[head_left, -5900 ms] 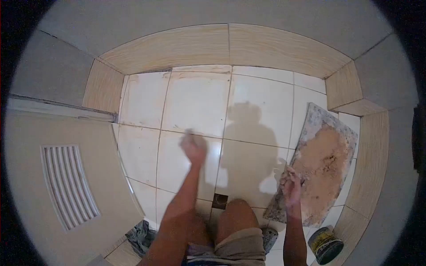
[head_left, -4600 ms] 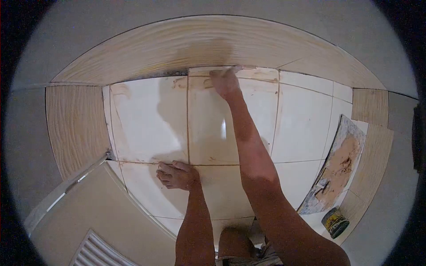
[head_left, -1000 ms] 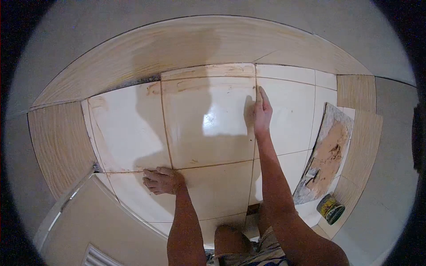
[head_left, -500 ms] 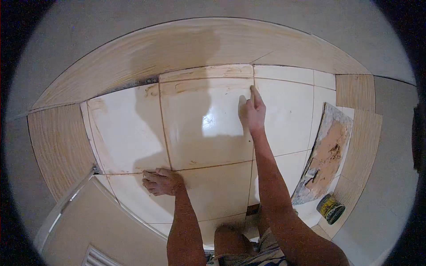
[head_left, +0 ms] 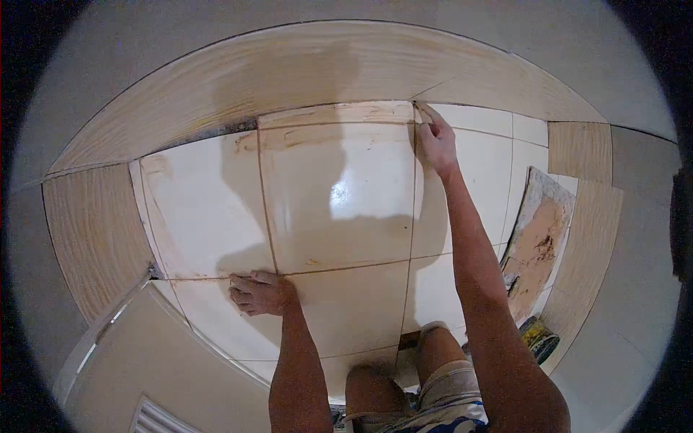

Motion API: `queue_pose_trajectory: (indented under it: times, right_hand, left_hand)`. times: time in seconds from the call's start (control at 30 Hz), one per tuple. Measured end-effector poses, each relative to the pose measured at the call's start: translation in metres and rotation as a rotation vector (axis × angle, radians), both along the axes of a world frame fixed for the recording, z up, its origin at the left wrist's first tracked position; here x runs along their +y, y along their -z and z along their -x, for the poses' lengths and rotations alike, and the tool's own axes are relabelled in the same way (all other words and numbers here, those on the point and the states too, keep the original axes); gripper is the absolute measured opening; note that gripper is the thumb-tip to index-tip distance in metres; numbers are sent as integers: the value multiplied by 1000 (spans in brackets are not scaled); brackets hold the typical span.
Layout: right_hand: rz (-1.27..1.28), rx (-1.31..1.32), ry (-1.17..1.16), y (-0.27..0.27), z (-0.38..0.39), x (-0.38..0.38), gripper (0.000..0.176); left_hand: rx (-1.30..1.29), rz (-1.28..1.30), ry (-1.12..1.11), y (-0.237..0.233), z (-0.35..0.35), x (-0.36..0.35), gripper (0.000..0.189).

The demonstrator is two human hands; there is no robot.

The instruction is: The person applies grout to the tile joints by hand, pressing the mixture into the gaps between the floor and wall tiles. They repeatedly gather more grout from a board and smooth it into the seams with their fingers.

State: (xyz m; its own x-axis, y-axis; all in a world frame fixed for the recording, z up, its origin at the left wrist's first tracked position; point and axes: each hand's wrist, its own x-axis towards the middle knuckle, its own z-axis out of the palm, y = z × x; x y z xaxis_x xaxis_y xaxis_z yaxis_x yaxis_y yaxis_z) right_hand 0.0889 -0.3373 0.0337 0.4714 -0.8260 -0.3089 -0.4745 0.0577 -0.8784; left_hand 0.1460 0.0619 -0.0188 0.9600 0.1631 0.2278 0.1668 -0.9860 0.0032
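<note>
My left hand [head_left: 261, 293] rests palm down on the white floor tiles, fingers apart, beside a joint line filled with brownish grout [head_left: 339, 270]. Higher up, my right hand [head_left: 437, 143] reaches to the far end of another grout joint [head_left: 413, 187]. Its index finger stretches to the corner where that joint meets the wood-look wall tile [head_left: 303, 79]; the other fingers are partly curled, and nothing shows in them. Brown grout smears [head_left: 310, 136] mark the big white tile [head_left: 339, 238] and the narrow tile strip [head_left: 339, 114] behind it.
On the right lies a stained board [head_left: 538, 238] spread with pinkish-brown grout, a tool on it partly covered by my arm. A dark can with a yellow label [head_left: 539, 338] stands near it. At lower left is a door panel [head_left: 180, 361]. A dark gap [head_left: 216, 130] runs along the wall.
My right hand has moved up and slightly right along the joint, to the wall. My right arm now partly covers the board and can. The left hand stays in place.
</note>
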Motion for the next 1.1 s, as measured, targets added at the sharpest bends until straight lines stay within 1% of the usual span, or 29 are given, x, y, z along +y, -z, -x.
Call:
queue_pose_trajectory:
  times: [0.03,0.07,0.13,0.17,0.23,0.27,0.33,0.37,0.43,0.47,0.53,0.67,0.73,0.77,0.83,0.87,0.93,0.97,1.03,1.1]
  right_hand:
    - [79,91,-74,1,0,-2,45]
    - [78,91,-74,3,-1,-4,45]
    - [216,136,-89,7,-3,-5,46]
    - [213,137,-89,9,-1,-5,46]
    - [241,319,-110,-5,-7,0,46]
    - [239,319,-110,-4,-7,0,46]
    - [420,504,-222,-2,-8,-2,51]
    - [419,504,-223,-2,-6,-2,51]
    - [495,645,-348,-10,-6,-2,56]
    - [495,644,-349,-9,-5,-2,56]
    - [622,712,-452,-5,-1,-2,59]
    - [593,732,-510,-11,11,10,60]
    - [582,742,-532,-7,21,18,61]
    - [584,744,-531,-6,28,23,61]
    - [541,633,-506,-12,34,35,62]
    - [543,633,-506,-15,35,37,62]
    - [266,530,-298,-29,27,40,60]
    - [264,529,-298,-20,28,41,60]
    - [186,224,-40,4,26,43,59]
    - [171,273,-13,11,17,46,60]
  left_hand:
    - [3,-7,-1,1,0,1,50]
    - [3,-8,-1,4,0,2,50]
    - [-39,-12,13,6,0,3,50]
    - [-38,-16,13,6,1,4,50]
    - [19,-4,-27,-1,0,-1,50]
    - [19,-6,-26,-1,0,0,50]
    - [16,-14,-14,0,1,0,51]
    - [17,-15,-14,-1,1,0,51]
    - [45,10,-34,-4,0,-2,50]
    - [45,9,-34,-3,0,-1,50]
    - [19,-17,-14,-1,0,0,50]
    - [62,3,-53,-3,0,-3,50]
    - [20,27,-9,0,0,1,51]
    - [21,30,-9,3,1,3,51]
    - [39,-41,-39,6,1,4,53]
    - [39,-40,-39,7,2,5,53]
    - [83,12,-43,2,1,4,55]
    - [82,10,-43,3,1,5,55]
    - [78,12,-65,5,0,5,55]
    - [64,5,-53,5,2,5,55]
